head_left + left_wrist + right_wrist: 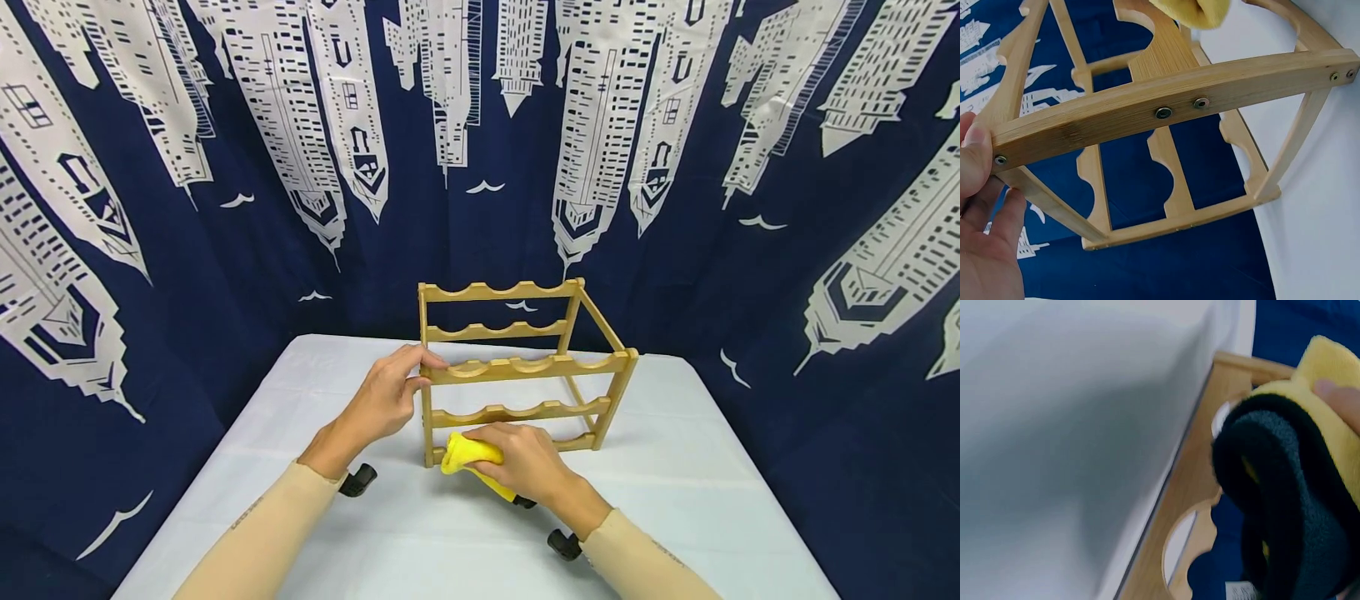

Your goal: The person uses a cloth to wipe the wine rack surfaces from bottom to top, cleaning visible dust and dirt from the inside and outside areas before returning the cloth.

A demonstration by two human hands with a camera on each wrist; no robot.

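Observation:
A light wooden rack with scalloped rails, like a wine rack, stands on the white table. My left hand holds its near upper left corner. In the left wrist view, the thumb and fingers of that hand lie on both sides of the corner of the end frame. Bunched in my right hand is a yellow cloth, low at the rack's front by the bottom rail. The right wrist view shows the cloth's dark side folded over, overlapping the wooden rail.
White cloth covers the table. Behind it hangs a navy curtain printed with white buildings and birds. A black wrist mount sits at the left wrist, another black mount at the right.

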